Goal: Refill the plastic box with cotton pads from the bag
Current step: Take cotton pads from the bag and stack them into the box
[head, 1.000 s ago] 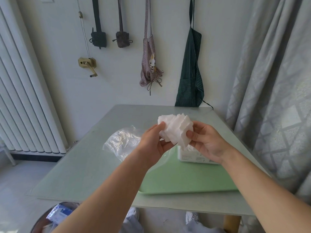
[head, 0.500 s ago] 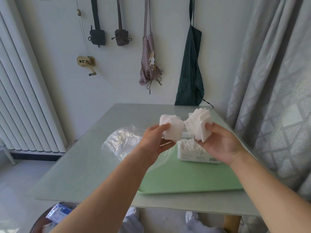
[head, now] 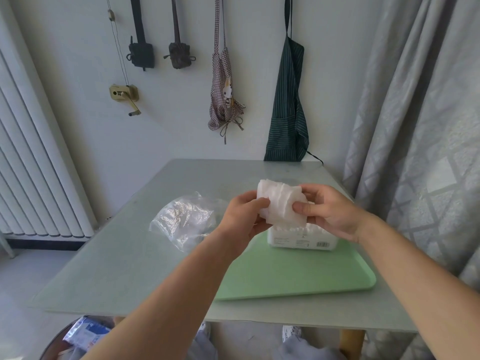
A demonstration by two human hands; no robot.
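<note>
A bunched stack of white cotton pads (head: 281,206) is above the pad-filled plastic box (head: 302,239), a crumpled clear bag (head: 181,219) to its left.

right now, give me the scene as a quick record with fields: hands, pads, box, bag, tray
left hand: grips the left side of the stack of cotton pads
right hand: pinches the stack's right side, thumb in front
stack of cotton pads: held in the air above the plastic box
plastic box: on the far part of the green tray, white contents showing at its top
clear plastic bag: crumpled on the table, left of the tray
</note>
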